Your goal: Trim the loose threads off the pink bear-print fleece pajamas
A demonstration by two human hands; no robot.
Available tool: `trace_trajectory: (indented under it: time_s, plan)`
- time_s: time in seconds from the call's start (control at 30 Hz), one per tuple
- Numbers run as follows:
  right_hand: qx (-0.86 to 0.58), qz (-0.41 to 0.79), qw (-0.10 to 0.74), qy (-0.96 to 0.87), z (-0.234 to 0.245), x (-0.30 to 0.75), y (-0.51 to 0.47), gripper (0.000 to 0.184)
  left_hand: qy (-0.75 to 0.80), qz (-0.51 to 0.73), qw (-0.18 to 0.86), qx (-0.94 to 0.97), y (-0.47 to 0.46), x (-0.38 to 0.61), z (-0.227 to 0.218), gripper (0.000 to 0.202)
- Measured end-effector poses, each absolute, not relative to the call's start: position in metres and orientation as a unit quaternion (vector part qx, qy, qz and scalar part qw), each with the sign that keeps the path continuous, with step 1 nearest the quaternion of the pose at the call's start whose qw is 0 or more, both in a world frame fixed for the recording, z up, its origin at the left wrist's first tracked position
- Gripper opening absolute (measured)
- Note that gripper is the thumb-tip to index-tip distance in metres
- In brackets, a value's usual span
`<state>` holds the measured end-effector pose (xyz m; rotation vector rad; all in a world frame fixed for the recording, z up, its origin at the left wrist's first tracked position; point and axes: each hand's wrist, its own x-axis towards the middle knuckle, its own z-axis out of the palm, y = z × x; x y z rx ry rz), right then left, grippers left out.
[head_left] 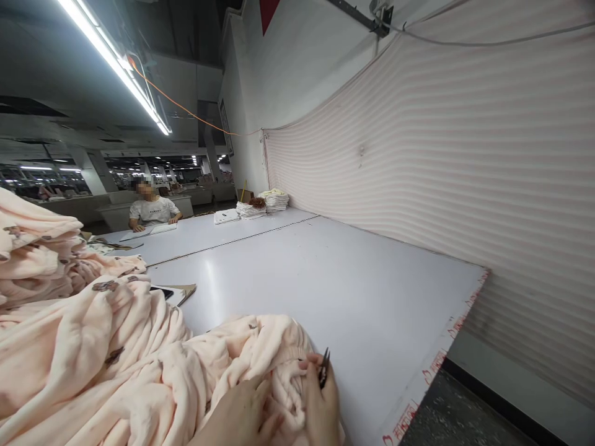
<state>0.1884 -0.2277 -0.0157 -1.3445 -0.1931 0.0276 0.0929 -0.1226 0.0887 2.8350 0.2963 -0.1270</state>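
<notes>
A soft pale-pink fleece garment (251, 347) with small dark prints lies bunched on the table in front of me. My left hand (244, 409) is closed on its folds, the fingers bent and partly sunk in the cloth. Dark thread snips (324, 368) sit in my right hand (320, 396), blades pointing up. The thumb and fingertips of that hand touch the garment's gathered edge. Where the snips' lower end rests in the palm is hidden.
More pink garments (41, 260) are heaped on the left. A phone (162, 292) lies beside the heap. White folded stacks (251, 209) stand at the table's (325, 279) far end. Across it sits a person (153, 210). Striped cloth (395, 142) hangs along the right.
</notes>
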Motion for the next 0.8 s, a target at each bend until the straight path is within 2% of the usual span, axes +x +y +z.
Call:
trace_trajectory:
  time_s: [0.1, 0.17, 0.27, 0.37, 0.43, 0.57, 0.7, 0.8]
  plan:
    - [-0.694, 0.005, 0.706, -0.141, -0.022, 0.220, -0.253, 0.007, 0.112, -0.027, 0.075, 0.991, -0.135, 0.100, 0.088, 0.025]
    - [-0.723, 0.003, 0.669, -0.174, -0.025, 0.232, -0.255, 0.013, 0.124, -0.015, 0.054, 0.991, -0.141, 0.103, 0.088, 0.025]
    - [-0.745, -0.022, 0.634, -0.205, -0.022, 0.236, -0.248, 0.015, 0.141, -0.018, 0.085, 0.986, -0.144, 0.110, 0.091, 0.027]
    - [-0.743, -0.058, 0.626, -0.227, -0.009, 0.229, -0.251, 0.011, 0.149, -0.008, 0.127, 0.981, -0.140, 0.120, 0.098, 0.038]
    - [-0.734, -0.073, 0.628, -0.248, 0.002, 0.221, -0.261, 0.010, 0.145, -0.001, 0.187, 0.972, -0.138, 0.127, 0.103, 0.041]
    - [-0.709, -0.145, 0.601, -0.341, 0.022, 0.201, -0.274, 0.015, 0.129, 0.040, 0.314, 0.940, -0.145, 0.128, 0.109, 0.019]
    - [-0.709, -0.201, 0.568, -0.366, 0.027, 0.180, -0.267, 0.017, 0.096, 0.061, 0.479, 0.870, -0.154, 0.121, 0.113, 0.031]
    - [-0.718, -0.192, 0.549, -0.383, 0.027, 0.174, -0.268, 0.015, 0.148, 0.126, 0.610, 0.768, -0.151, 0.117, 0.113, 0.022]
